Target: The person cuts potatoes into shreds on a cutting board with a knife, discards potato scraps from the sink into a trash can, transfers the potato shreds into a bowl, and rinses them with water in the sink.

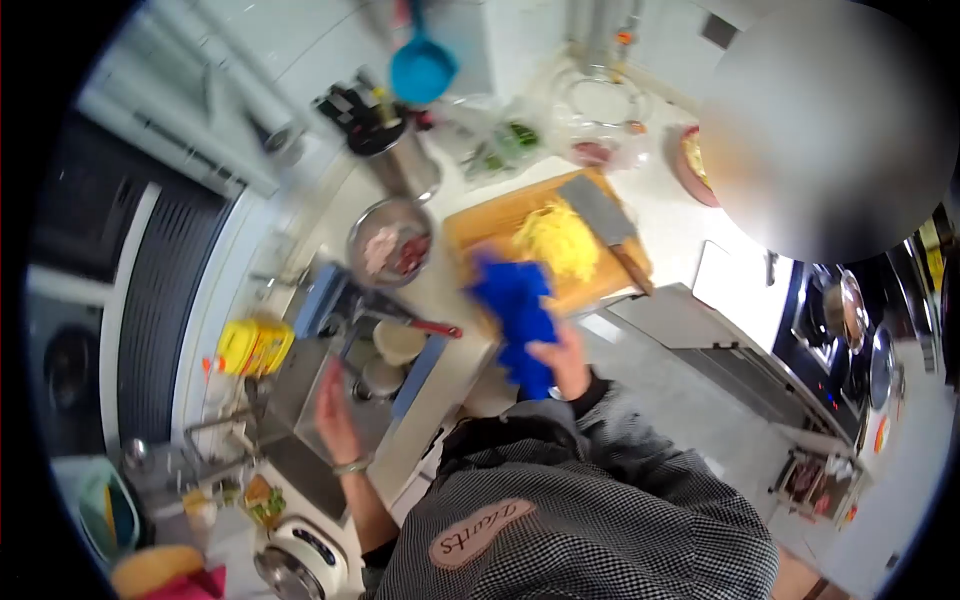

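Note:
My right hand [563, 362] grips a bright blue cloth [520, 315], which hangs in front of the cutting board and is smeared by motion. On the wooden cutting board [485, 218] lies a heap of yellow shreds [557, 240], and beside it a cleaver [598, 212] with a wooden handle. Over the sink [315, 400] my left hand [336, 410] is held with its fingers stretched out, holding nothing; a bracelet circles the wrist. Close to it, pale round bowls [398, 342] sit in the sink, and a red-handled tool [435, 327] lies across the sink's edge.
A metal bowl [375, 235] with pieces of meat stands left of the board, near a knife block [395, 155]. A yellow bottle [255, 347] is beside the sink. To the right are a stove [815, 335] and an open drawer [820, 485]. A blurred round patch hides the upper right.

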`<state>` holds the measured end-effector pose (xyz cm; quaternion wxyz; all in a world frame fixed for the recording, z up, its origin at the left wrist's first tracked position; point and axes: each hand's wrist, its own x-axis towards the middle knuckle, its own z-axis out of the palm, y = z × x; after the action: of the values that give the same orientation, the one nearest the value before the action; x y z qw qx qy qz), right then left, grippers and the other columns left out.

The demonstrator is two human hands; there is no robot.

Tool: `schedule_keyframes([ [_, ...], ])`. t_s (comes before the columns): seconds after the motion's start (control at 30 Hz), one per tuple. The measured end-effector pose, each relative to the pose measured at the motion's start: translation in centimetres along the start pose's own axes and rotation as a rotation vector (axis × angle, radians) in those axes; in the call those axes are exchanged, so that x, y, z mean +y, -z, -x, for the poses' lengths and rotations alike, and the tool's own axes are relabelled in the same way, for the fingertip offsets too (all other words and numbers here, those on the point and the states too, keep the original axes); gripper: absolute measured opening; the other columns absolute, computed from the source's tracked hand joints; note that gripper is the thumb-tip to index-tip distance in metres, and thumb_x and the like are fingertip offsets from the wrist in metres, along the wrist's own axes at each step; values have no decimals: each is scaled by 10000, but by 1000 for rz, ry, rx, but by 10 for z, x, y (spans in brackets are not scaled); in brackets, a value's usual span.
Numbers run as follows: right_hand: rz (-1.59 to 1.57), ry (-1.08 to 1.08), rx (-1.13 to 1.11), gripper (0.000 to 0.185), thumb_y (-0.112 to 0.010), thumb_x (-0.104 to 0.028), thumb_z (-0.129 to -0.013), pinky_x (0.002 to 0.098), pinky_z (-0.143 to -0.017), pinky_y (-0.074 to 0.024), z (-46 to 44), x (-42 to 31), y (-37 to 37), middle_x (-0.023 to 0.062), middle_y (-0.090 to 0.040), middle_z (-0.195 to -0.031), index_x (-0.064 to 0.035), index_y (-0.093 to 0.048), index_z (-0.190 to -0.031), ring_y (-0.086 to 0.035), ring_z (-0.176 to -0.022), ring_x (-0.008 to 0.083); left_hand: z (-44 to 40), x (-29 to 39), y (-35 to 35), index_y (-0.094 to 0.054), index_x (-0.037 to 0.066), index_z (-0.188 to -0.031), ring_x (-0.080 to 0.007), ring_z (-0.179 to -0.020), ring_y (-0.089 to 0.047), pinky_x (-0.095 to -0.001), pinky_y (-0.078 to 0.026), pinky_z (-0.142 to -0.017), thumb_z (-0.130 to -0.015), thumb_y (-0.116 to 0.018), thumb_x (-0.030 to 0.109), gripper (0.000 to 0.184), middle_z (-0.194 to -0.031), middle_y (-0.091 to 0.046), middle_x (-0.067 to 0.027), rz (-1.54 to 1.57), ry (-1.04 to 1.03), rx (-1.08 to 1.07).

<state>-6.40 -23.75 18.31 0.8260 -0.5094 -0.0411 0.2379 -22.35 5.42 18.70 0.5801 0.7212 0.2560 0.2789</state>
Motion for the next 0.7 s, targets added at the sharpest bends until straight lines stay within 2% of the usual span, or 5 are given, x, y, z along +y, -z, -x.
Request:
schedule_keyframes([
  [0.13, -30, -288, -579, 471, -536, -172, -919, 245, -932, -378, 13, 51, -134, 44, -540, -1177, 7, -402, -1334, -480, -1055, 117, 36, 38, -16, -403, 26, -1376, -194, -1073, -506, -304, -369, -948, -975, -419, 354, 518, -1233, -533, -131, 16, -52, -191],
  [0.33, 497, -235, -892, 479, -510, -277, -941, 328, -1035, -318, 40, 135, -165, 151, -468, -1326, -44, -411, -1347, -444, -1219, 245, 58, -17, 41, -603, -17, -994, -117, -608, -572, -260, -479, -551, -954, -497, 348, 382, -793, -637, -43, 102, 151, 565],
  [0.37, 698, 116, -936, 472, -517, -293, -936, 347, -1014, -354, 41, 131, -154, 184, -490, -1288, -37, -432, -1323, -461, -1208, 271, 57, -21, 44, -603, -14, -996, -121, -638, -573, -271, -481, -585, -954, -498, 348, 379, -800, -633, -46, 42, 185, 577],
  [0.6, 543, -295, -561, 277, -486, -29, -882, 247, -749, -455, -12, 121, -72, 45, -608, -957, -47, -566, -1146, -565, -869, 110, 104, -149, -17, -540, 80, -1203, -290, -1164, -485, -432, -332, -1030, -801, -571, 154, 410, -1242, -526, -135, -797, -309, -383],
  [0.7, 708, -444, -521, 256, -521, -193, -925, 251, -719, -447, -15, 110, -70, 38, -642, -957, -52, -578, -1130, -606, -842, 131, 162, -175, 21, -520, 91, -1244, -310, -1212, -459, -441, -319, -1055, -780, -590, 159, 474, -1316, -482, -138, -787, -167, -230],
])
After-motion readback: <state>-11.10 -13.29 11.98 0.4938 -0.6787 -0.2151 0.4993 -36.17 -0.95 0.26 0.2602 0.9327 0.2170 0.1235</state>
